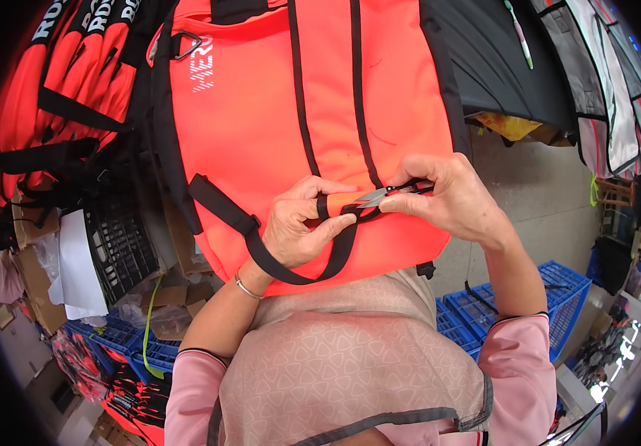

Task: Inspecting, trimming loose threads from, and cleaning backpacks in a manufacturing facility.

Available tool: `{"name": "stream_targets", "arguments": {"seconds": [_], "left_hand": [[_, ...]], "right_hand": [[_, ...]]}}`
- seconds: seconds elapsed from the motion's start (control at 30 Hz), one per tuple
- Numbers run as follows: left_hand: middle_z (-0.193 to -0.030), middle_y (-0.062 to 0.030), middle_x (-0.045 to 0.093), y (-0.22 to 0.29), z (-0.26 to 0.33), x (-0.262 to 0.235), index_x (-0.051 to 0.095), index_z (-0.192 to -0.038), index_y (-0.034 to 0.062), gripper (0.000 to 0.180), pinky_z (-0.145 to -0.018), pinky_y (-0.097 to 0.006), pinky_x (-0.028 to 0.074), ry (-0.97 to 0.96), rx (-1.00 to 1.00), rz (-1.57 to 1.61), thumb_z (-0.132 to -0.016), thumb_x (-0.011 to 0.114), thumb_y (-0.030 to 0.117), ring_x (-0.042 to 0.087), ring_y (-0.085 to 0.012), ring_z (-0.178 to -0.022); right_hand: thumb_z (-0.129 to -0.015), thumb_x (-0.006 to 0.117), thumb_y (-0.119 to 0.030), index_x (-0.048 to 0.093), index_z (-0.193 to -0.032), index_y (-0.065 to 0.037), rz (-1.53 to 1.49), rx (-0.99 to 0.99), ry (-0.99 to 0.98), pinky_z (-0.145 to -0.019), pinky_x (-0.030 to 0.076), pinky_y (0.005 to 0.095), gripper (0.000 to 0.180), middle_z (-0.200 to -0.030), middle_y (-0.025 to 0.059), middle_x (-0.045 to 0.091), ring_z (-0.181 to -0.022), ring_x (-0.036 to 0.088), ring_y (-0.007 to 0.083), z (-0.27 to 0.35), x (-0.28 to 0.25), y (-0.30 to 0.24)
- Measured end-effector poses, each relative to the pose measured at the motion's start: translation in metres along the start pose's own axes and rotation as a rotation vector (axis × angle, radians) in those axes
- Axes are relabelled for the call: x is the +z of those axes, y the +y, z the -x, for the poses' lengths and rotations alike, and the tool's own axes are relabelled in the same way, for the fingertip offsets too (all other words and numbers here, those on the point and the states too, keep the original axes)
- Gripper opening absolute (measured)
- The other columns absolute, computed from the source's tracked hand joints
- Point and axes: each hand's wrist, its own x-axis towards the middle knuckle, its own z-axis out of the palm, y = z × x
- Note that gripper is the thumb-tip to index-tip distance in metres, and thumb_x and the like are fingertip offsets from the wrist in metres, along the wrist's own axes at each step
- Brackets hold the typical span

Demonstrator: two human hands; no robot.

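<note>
A large neon orange-red bag (239, 134) with black trim and two long black straps lies before me. My left hand (291, 227) is closed, pinching an orange fabric strap piece (340, 202) with black edging near the bag's near end. In my right hand (458, 197) is a small pair of thread snips (372, 198), held between thumb and fingers. Their silver blades point left and lie against the strap piece, close to my left fingertips. A black webbing strap (268, 260) with a slider loops below my left hand. Part of the snips' handles is hidden by my right fingers.
Several red and black bags (83, 67) are stacked at the far left, above a black plastic crate (124, 238). Blue crates (569, 297) stand low at the right. A dark cloth-covered surface (491, 67) with a thin pale stick (519, 33) on it is at the far right.
</note>
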Motion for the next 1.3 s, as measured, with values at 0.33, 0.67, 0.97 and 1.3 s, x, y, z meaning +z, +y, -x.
{"name": "stream_targets", "arguments": {"seconds": [0.33,0.67,0.97,1.3], "left_hand": [[-0.102,-0.01,0.069,0.001,-0.001,0.0,0.076,-0.101,0.0046,0.022,-0.078,-0.03,0.051,-0.018,-0.005,-0.015,-0.079,0.075,0.005,0.064,-0.0191,-0.092],[-0.104,-0.0077,0.065,0.006,-0.001,-0.001,0.068,-0.104,-0.0056,0.035,-0.084,-0.028,0.047,0.075,-0.146,0.317,-0.105,0.046,0.022,0.058,-0.0125,-0.092],[-0.098,-0.0042,0.064,-0.001,-0.002,0.004,0.065,-0.11,-0.0051,0.041,-0.088,-0.027,0.045,0.103,-0.156,0.313,-0.107,0.039,0.027,0.056,-0.0099,-0.094],[-0.074,0.0026,0.038,-0.005,0.011,0.006,0.048,-0.083,-0.001,0.038,-0.06,-0.025,0.033,0.204,-0.135,0.236,-0.105,0.046,0.03,0.036,-0.0072,-0.07]], "right_hand": [[-0.075,0.081,-0.013,0.062,-0.08,0.003,0.15,-0.104,-0.012,-0.058,0.045,0.0285,0.025,-0.065,0.0097,0.06,-0.062,0.056,0.0101,-0.004,-0.003,-0.003],[-0.078,0.079,-0.009,0.062,-0.092,-0.002,-0.321,0.009,0.15,-0.063,0.046,0.0245,0.023,-0.077,0.0015,0.063,-0.071,0.057,0.0067,-0.006,0.007,0.011],[-0.064,0.077,-0.008,0.066,-0.097,-0.007,0.228,-0.578,0.118,-0.059,0.051,0.036,0.035,-0.078,0.0056,0.061,-0.07,0.064,0.0254,0.025,0.064,-0.009],[-0.084,0.07,-0.008,0.064,-0.079,0.0,-0.394,0.015,0.12,-0.056,0.04,0.0216,0.011,-0.065,-0.0043,0.053,-0.062,0.047,0.0021,-0.046,0.052,-0.006]]}}
